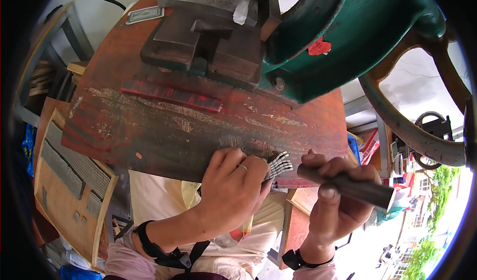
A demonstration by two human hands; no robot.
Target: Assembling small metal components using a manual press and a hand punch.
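My left hand (233,175), with a ring on one finger, is closed and presses against the near edge of the wooden worktop. Between its thumb and fingers it grips a small bundle of thin, silvery metal strips (280,165), whose bent ends fan out to the right. My right hand (338,195) is raised just right of the edge, its fingers wrapped round a dark round bar (357,186) with a pale end face. The bar's left end points toward the strips, with a small gap between them.
A green press frame (367,56) and a dark steel die block (198,46) stand at the back of the worktop (164,136). A red-stained bar (171,96) lies before them. Lower left, a wooden tray (64,190) bears rows of grey metal pieces. A curved handwheel (402,116) juts in at right.
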